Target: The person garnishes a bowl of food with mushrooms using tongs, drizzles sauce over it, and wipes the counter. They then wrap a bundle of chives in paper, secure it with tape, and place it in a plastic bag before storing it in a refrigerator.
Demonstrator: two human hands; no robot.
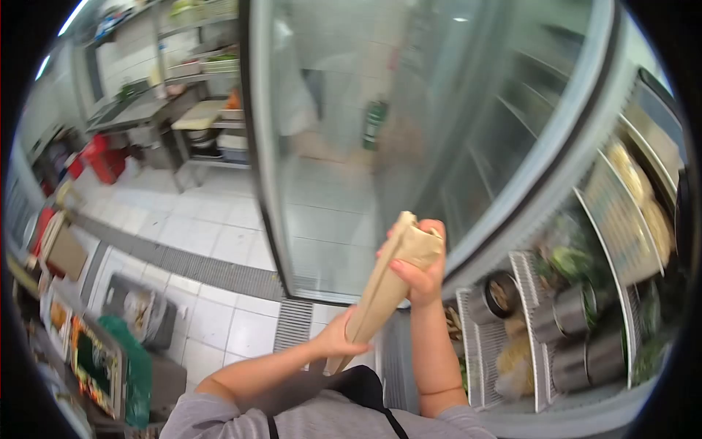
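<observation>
A long, folded brown paper bag (382, 293) is held at a slant in front of my chest. Near its lower end, my left hand (341, 334) is wrapped round the side of it. My right hand (423, 269) grips the upper end, thumb across the front and fingers behind. Whatever the paper contains is hidden. Just beyond the bag stands a glass fridge door (329, 219), swung open. To my right are the open fridge's wire shelves (528, 329).
Metal containers (559, 314), leafy greens (570, 260) and bagged food (516, 366) fill the fridge shelves. At left, a grey bin (164, 322) stands on white tiles beside a floor grate (183, 261). A steel table (135, 110) and shelving (208, 126) are farther back.
</observation>
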